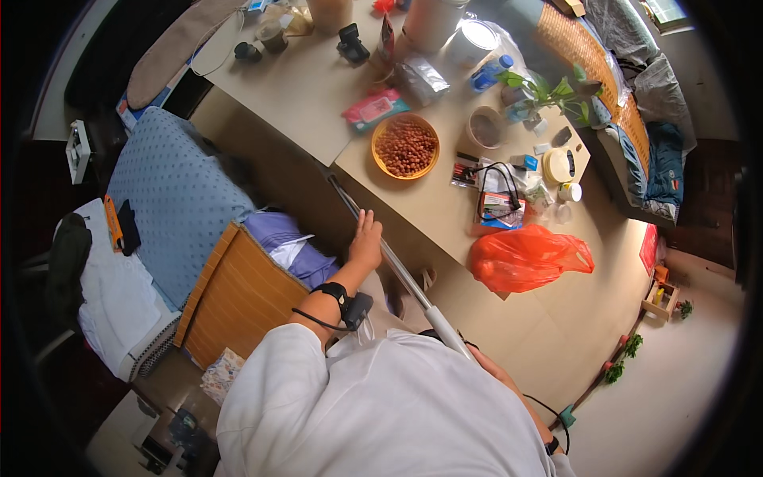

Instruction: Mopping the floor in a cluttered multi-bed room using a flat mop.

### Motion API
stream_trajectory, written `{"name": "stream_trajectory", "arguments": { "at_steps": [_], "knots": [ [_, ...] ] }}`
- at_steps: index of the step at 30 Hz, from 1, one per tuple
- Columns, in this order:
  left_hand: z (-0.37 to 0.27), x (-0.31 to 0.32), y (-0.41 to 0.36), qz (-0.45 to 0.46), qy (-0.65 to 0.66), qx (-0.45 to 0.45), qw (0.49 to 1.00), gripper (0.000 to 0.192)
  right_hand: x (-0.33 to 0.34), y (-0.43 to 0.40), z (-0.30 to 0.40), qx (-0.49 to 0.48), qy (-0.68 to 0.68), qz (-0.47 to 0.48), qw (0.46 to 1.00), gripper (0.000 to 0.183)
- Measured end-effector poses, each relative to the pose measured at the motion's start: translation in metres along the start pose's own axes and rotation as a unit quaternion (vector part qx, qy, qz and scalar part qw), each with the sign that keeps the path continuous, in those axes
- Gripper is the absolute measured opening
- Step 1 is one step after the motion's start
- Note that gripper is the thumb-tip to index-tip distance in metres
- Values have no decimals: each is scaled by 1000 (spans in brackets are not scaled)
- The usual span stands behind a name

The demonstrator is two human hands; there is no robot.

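A long telescopic metal pole (411,280) slants in front of my body, with a thicker pale grip section (444,331) near me. My left hand (365,241) is around its upper middle, fingers fairly straight and the thumb hidden. At the near end, my right hand (490,362) holds the pale section, partly covered by my shirt. The pole's far tip lies in the shadow beside the table's edge, and what it ends in cannot be made out. A black strap with a small device (356,310) sits on my left wrist.
The table (286,113) bears a yellow bowl of reddish-brown nuts or dried fruit (405,146), a wipes pack (375,108), a blue-capped bottle (492,73) and a red plastic bag (524,256) at its corner. A wooden-sided sofa (250,292) with a blue cover stands left.
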State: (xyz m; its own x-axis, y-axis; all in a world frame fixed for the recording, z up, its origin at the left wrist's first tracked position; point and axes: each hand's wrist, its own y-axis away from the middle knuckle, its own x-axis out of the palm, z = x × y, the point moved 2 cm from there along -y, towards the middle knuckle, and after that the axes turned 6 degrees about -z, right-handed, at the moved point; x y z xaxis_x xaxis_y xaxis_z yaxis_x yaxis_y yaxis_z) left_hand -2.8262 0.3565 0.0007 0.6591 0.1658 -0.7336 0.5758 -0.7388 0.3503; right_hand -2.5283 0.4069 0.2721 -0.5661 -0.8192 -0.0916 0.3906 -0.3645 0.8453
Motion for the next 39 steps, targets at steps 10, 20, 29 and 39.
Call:
{"name": "stream_trajectory", "arguments": {
  "at_steps": [10,20,29,39],
  "knots": [
    [-87,102,89,33,-34,59,997,31,-112,76,-93,80,4,34,996,55],
    [-167,184,149,87,-83,98,988,33,-206,137,-189,67,-63,-35,995,53],
    [-241,220,184,25,83,113,990,24,-242,211,-123,98,28,-228,968,53],
    [-135,159,107,-58,-31,106,992,22,-171,116,-77,-70,221,-157,960,47]
  ]
}}
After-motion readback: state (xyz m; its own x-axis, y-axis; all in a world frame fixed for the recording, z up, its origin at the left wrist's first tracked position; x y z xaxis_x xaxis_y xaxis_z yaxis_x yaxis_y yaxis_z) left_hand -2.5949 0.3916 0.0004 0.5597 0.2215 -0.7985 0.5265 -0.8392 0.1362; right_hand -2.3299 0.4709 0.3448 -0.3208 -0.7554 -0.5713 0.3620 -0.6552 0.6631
